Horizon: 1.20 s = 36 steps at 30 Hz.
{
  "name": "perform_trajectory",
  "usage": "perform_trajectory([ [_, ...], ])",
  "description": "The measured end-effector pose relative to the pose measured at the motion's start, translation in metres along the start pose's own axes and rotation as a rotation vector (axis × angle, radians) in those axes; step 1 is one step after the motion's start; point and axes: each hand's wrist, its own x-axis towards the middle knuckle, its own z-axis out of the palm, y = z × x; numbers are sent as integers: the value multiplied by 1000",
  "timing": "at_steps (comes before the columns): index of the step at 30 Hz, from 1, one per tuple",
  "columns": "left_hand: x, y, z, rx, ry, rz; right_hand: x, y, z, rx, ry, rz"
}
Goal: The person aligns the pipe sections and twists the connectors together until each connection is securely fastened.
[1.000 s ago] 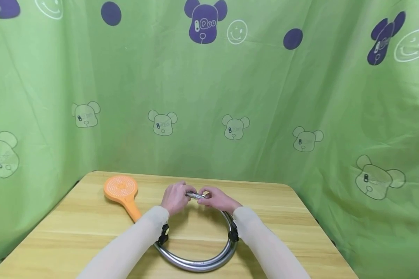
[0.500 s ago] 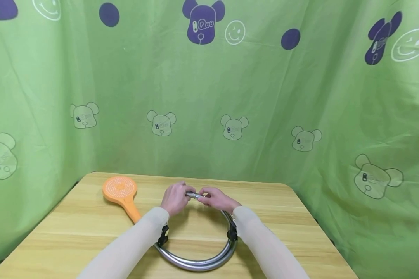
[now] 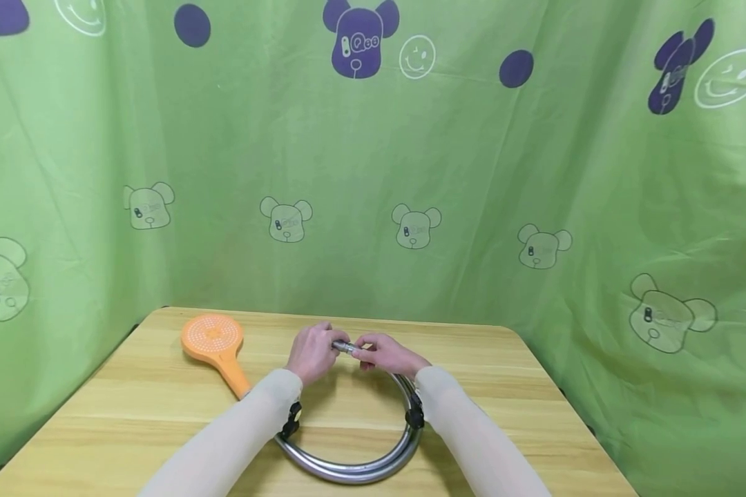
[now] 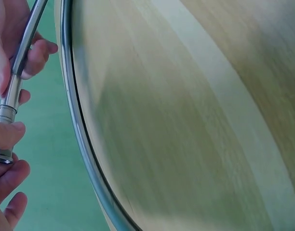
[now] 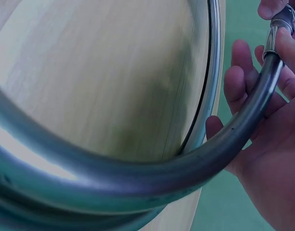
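Note:
A silver metal shower hose (image 3: 348,473) lies coiled on the table, one end raised between the two hands. My left hand (image 3: 313,352) pinches the small silver fitting (image 4: 2,155) at the tip of that end. With thumb and fingers, my right hand (image 3: 390,355) grips the hose's metal end sleeve (image 4: 12,91), close beside the left fingers. In the right wrist view the hose (image 5: 234,130) curves up across the right palm. Whether the fitting is fully joined to the sleeve is partly hidden by the fingers. An orange shower head (image 3: 213,336) lies left of the left hand.
The wooden table (image 3: 491,386) has rounded far corners. A green curtain (image 3: 348,152) with cartoon prints hangs around its back and sides. The left forearm crosses over the shower head's handle end and part of the hose; black wrist cameras (image 3: 414,413) sit close to the coil.
Both hands stay almost in place around the hose end. The right fingers shift slightly on the sleeve. The whole head view drifts a little.

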Motion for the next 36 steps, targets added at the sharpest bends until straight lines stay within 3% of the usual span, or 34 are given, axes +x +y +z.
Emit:
perform_trajectory([
  [12, 2, 2, 3, -73, -19, -25, -2, -3, -1, -51, 76, -8],
  [17, 5, 4, 1, -192, -75, -52, 0, 0, -3, -89, 130, -8],
  [23, 5, 7, -1, -318, -163, -136, -2, 4, -8, -88, 184, -13],
  [36, 0, 3, -5, -306, -189, -209, -12, 24, -28, -76, 345, 115],
])
